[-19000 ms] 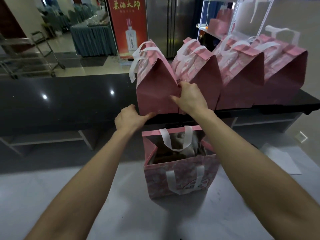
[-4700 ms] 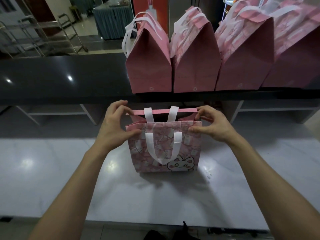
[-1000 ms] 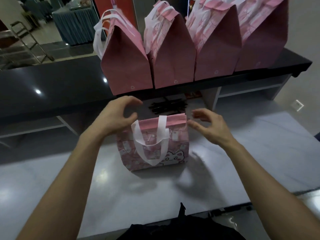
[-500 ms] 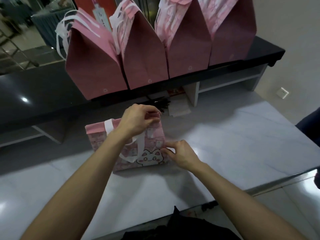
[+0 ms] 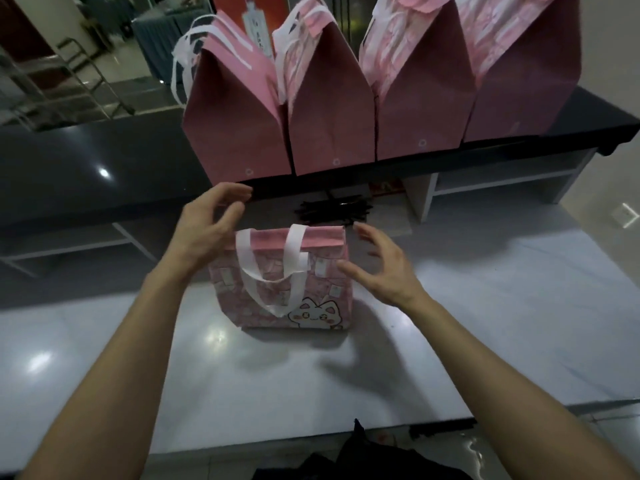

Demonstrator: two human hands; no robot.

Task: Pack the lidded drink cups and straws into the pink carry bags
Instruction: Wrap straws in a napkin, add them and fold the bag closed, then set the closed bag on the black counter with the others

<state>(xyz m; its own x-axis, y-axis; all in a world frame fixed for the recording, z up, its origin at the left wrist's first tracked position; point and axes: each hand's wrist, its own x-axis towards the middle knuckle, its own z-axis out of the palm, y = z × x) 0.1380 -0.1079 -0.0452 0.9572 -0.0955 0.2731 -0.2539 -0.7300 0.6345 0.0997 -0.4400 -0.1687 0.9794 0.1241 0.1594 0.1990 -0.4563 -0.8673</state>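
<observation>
Our left hand (image 5: 207, 233) hovered with its fingers (image 5: 232, 195) spread and loosely curved, holding nothing, at the upper left corner of the pink carry bag (image 5: 284, 278). Our right hand (image 5: 384, 271) hovered the same way just off the bag's right side. Between them the bag stood upright on the table (image 5: 485, 323), its top folded over. We judged it soft cloth-like material, light but top-heavy if cups stood inside, best taken by its white handles (image 5: 273, 271) or cradled at both sides. A cartoon cat (image 5: 317, 315) was printed near our right fingers; we could read no words. Beyond our fingers lay dark straws (image 5: 332, 209), then four closed pink bags (image 5: 329, 105) on the black shelf (image 5: 86, 161).
</observation>
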